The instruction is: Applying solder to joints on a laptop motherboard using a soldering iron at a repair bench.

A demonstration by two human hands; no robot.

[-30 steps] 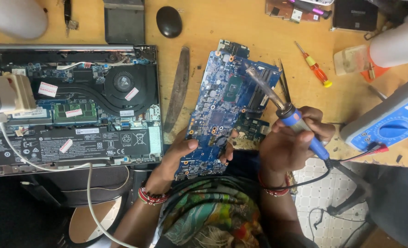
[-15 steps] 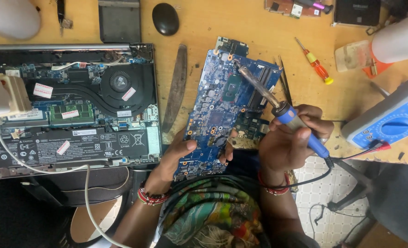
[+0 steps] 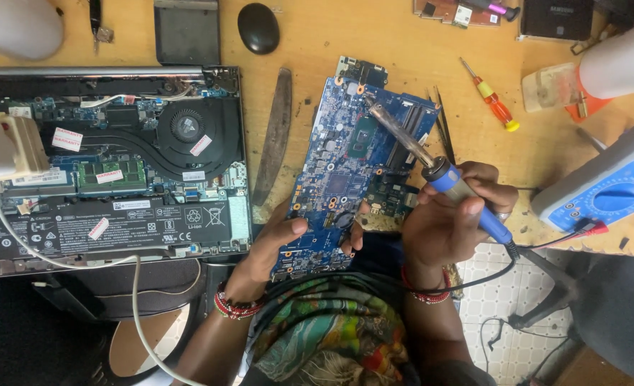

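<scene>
Soldering iron over a blue board
Right hand holds the iron; left hand steadies the board on the table.

Head camera, steeply down, close above workbench

My wooden workbench, crowded with repair gear.

On it lie my opened laptop, a blue circuit board, a black mouse, an orange screwdriver, tweezers and a blue multimeter.
</scene>
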